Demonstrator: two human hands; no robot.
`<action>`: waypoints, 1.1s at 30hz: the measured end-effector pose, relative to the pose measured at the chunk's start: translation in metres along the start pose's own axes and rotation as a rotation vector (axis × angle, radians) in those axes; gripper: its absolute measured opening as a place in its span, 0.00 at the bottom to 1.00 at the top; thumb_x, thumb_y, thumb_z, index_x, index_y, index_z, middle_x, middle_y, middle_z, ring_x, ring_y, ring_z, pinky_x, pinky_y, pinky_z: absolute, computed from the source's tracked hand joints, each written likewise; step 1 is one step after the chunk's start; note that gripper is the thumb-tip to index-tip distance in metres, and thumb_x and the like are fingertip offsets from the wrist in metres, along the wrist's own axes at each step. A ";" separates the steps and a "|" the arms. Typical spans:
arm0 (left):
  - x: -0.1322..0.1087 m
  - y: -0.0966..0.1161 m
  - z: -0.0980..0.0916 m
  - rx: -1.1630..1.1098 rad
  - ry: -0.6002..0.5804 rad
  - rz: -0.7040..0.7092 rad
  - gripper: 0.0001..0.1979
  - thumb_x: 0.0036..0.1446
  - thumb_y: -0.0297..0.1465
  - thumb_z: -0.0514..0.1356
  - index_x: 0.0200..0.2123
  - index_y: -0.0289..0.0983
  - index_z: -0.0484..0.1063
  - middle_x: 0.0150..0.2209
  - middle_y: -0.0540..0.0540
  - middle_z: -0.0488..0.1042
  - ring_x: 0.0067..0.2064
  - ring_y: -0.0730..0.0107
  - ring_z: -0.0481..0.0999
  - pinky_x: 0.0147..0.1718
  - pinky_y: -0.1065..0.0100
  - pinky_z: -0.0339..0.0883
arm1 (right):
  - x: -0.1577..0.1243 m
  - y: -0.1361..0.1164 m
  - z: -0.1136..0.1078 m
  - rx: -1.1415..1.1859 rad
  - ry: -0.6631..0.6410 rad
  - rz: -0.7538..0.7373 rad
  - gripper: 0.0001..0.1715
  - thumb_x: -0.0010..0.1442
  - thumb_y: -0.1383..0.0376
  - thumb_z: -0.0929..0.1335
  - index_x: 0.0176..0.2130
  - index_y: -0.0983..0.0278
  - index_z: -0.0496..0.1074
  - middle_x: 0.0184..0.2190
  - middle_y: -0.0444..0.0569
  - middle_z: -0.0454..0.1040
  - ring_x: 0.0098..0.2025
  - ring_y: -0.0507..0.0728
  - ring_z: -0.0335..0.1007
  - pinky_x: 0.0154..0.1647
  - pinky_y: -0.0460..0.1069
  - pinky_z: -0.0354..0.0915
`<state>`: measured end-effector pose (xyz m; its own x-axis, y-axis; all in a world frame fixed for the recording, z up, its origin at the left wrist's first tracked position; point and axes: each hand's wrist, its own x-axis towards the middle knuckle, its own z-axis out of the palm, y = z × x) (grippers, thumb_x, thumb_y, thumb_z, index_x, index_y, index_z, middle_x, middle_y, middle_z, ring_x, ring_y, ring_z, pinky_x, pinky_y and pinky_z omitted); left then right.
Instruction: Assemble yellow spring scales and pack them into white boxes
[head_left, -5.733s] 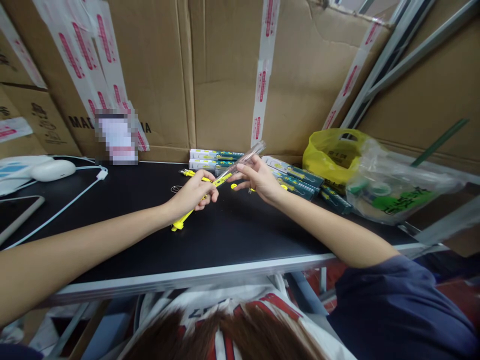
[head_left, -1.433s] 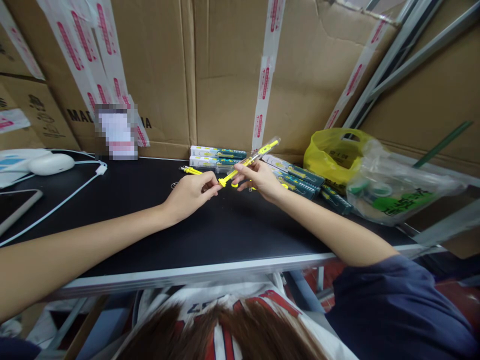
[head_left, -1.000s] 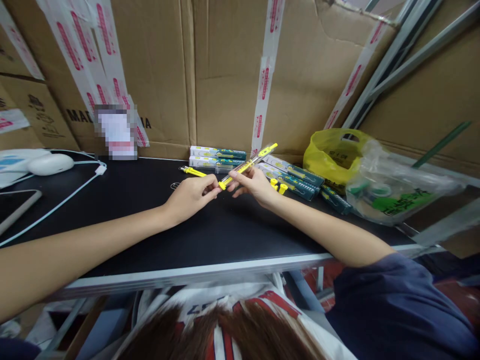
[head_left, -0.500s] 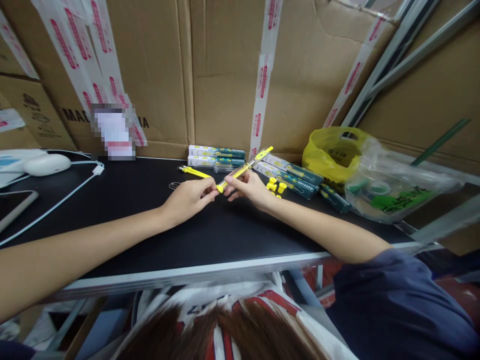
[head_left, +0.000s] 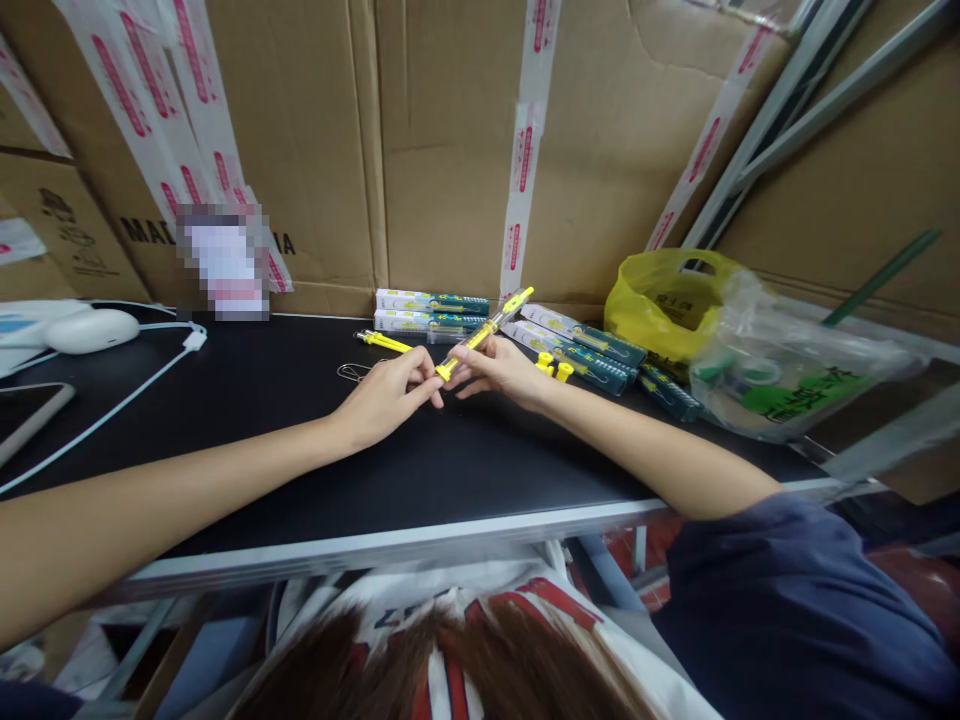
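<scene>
A slim clear tube with yellow ends and a yellow inner part, which looks like a spring scale [head_left: 489,326], is held at a slant above the table. My right hand [head_left: 504,372] is closed around its lower middle, thumb on top. At the bottom yellow cap [head_left: 444,372], my left hand [head_left: 390,392] pinches with thumb and fingers. Behind my left hand lies another yellow piece [head_left: 384,341] with a metal end. A bent wire hook [head_left: 351,371] is beside it. Several small yellow caps [head_left: 555,368] lie just behind my right wrist.
Printed narrow boxes [head_left: 431,302] are stacked against the large carton [head_left: 450,150], and more boxes [head_left: 592,350] lie to the right. A yellow bag [head_left: 637,300] and a clear plastic bag [head_left: 795,400] stand at the right. A white cable [head_left: 142,400] and a phone [head_left: 34,415] are at the left.
The tube's upper end has shifted slightly left and tilts a little more upright. Both hands keep hold of it, with the left fingers shifting a little at the bottom cap.
</scene>
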<state>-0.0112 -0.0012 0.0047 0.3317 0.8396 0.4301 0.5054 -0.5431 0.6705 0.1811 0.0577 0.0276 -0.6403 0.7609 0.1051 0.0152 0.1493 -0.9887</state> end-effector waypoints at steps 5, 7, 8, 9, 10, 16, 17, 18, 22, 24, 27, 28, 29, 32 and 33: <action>0.003 -0.003 0.008 -0.367 -0.017 -0.134 0.12 0.57 0.36 0.58 0.35 0.40 0.54 0.27 0.53 0.74 0.25 0.75 0.73 0.27 0.70 0.67 | -0.001 -0.004 -0.001 0.005 0.015 -0.010 0.22 0.49 0.53 0.75 0.36 0.66 0.70 0.30 0.49 0.79 0.30 0.51 0.76 0.29 0.44 0.75; 0.005 -0.003 0.011 -0.492 -0.010 -0.183 0.14 0.54 0.34 0.59 0.37 0.41 0.53 0.25 0.57 0.69 0.23 0.76 0.71 0.24 0.72 0.67 | 0.000 -0.002 0.000 0.004 0.019 -0.014 0.22 0.49 0.53 0.75 0.36 0.66 0.70 0.29 0.49 0.78 0.30 0.51 0.76 0.28 0.44 0.74; 0.005 -0.002 0.012 -0.531 -0.014 -0.209 0.15 0.53 0.33 0.59 0.39 0.41 0.53 0.24 0.59 0.66 0.21 0.78 0.69 0.21 0.73 0.65 | 0.000 -0.001 0.000 0.000 0.018 -0.017 0.22 0.49 0.53 0.75 0.36 0.66 0.70 0.29 0.49 0.78 0.30 0.51 0.76 0.28 0.44 0.74; 0.006 -0.001 0.012 -0.557 -0.024 -0.236 0.15 0.53 0.32 0.59 0.39 0.41 0.54 0.23 0.60 0.64 0.19 0.79 0.66 0.18 0.75 0.62 | 0.000 0.000 0.001 -0.006 0.017 -0.020 0.22 0.49 0.53 0.75 0.36 0.66 0.71 0.30 0.48 0.78 0.30 0.51 0.75 0.28 0.44 0.74; 0.006 0.001 0.013 -0.573 -0.039 -0.266 0.15 0.52 0.31 0.59 0.40 0.41 0.54 0.23 0.60 0.62 0.18 0.81 0.63 0.16 0.77 0.58 | 0.001 0.002 0.001 -0.013 0.016 -0.022 0.22 0.49 0.53 0.75 0.36 0.66 0.71 0.30 0.48 0.78 0.30 0.51 0.75 0.27 0.44 0.74; 0.006 0.006 0.010 -0.533 -0.065 -0.368 0.13 0.56 0.40 0.58 0.38 0.40 0.59 0.22 0.59 0.57 0.15 0.84 0.52 0.12 0.79 0.44 | -0.001 0.004 0.005 -0.026 0.004 -0.011 0.24 0.48 0.51 0.75 0.36 0.66 0.70 0.28 0.46 0.76 0.29 0.50 0.74 0.24 0.43 0.73; 0.006 0.005 0.009 -0.510 -0.068 -0.354 0.14 0.56 0.43 0.57 0.38 0.40 0.61 0.22 0.59 0.56 0.15 0.84 0.52 0.12 0.79 0.43 | -0.002 0.003 0.006 -0.026 -0.006 -0.001 0.23 0.49 0.51 0.74 0.36 0.66 0.70 0.28 0.46 0.75 0.29 0.51 0.74 0.24 0.43 0.72; 0.006 0.003 0.007 -0.487 -0.070 -0.337 0.15 0.56 0.45 0.57 0.37 0.39 0.62 0.21 0.59 0.55 0.16 0.84 0.52 0.12 0.79 0.43 | -0.002 0.002 0.007 -0.027 -0.020 0.011 0.23 0.49 0.51 0.74 0.35 0.66 0.70 0.29 0.46 0.75 0.29 0.51 0.74 0.24 0.43 0.72; 0.009 -0.005 0.002 -0.434 -0.076 -0.289 0.18 0.56 0.48 0.56 0.33 0.38 0.65 0.20 0.58 0.52 0.15 0.84 0.49 0.12 0.79 0.42 | -0.003 -0.003 0.006 -0.038 -0.072 0.066 0.19 0.56 0.52 0.70 0.34 0.67 0.71 0.29 0.48 0.75 0.30 0.50 0.73 0.25 0.43 0.71; 0.011 -0.009 0.000 -0.438 -0.061 -0.289 0.18 0.56 0.48 0.56 0.34 0.38 0.65 0.21 0.58 0.51 0.15 0.84 0.49 0.12 0.79 0.42 | -0.002 -0.006 0.001 -0.043 -0.074 0.064 0.19 0.58 0.52 0.69 0.34 0.67 0.71 0.29 0.48 0.75 0.29 0.50 0.73 0.24 0.43 0.71; 0.013 -0.012 -0.002 -0.436 -0.002 -0.314 0.18 0.57 0.47 0.56 0.36 0.37 0.67 0.21 0.58 0.51 0.15 0.84 0.49 0.12 0.80 0.42 | 0.000 -0.015 -0.010 -0.028 -0.008 -0.004 0.20 0.59 0.51 0.67 0.31 0.67 0.69 0.28 0.48 0.75 0.27 0.50 0.72 0.23 0.43 0.70; 0.014 -0.012 -0.003 -0.435 0.025 -0.331 0.18 0.57 0.47 0.55 0.36 0.37 0.67 0.21 0.58 0.51 0.15 0.84 0.49 0.12 0.80 0.42 | 0.001 -0.018 -0.013 -0.017 0.031 -0.033 0.21 0.59 0.50 0.67 0.30 0.67 0.68 0.27 0.48 0.74 0.26 0.50 0.71 0.22 0.43 0.69; 0.014 -0.012 -0.004 -0.437 0.051 -0.348 0.17 0.58 0.46 0.55 0.35 0.37 0.66 0.21 0.58 0.51 0.15 0.84 0.49 0.12 0.80 0.42 | 0.002 -0.021 -0.017 -0.002 0.075 -0.060 0.22 0.59 0.50 0.67 0.30 0.67 0.68 0.26 0.47 0.73 0.25 0.49 0.70 0.21 0.43 0.69; 0.016 -0.013 -0.006 -0.461 0.126 -0.377 0.15 0.60 0.44 0.53 0.33 0.37 0.63 0.21 0.59 0.51 0.15 0.85 0.48 0.12 0.81 0.41 | 0.003 -0.025 -0.021 0.034 0.163 -0.106 0.21 0.57 0.49 0.69 0.33 0.66 0.67 0.24 0.44 0.72 0.22 0.48 0.68 0.20 0.43 0.67; 0.016 -0.013 -0.007 -0.469 0.149 -0.378 0.15 0.61 0.44 0.52 0.32 0.38 0.61 0.21 0.59 0.51 0.15 0.85 0.48 0.12 0.82 0.41 | 0.003 -0.025 -0.021 0.035 0.166 -0.114 0.21 0.57 0.50 0.70 0.35 0.65 0.67 0.24 0.44 0.72 0.23 0.48 0.68 0.20 0.43 0.67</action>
<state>-0.0180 0.0194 0.0072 0.0663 0.9836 0.1679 0.1511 -0.1762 0.9727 0.1951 0.0691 0.0550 -0.5008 0.8345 0.2297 -0.0789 0.2203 -0.9722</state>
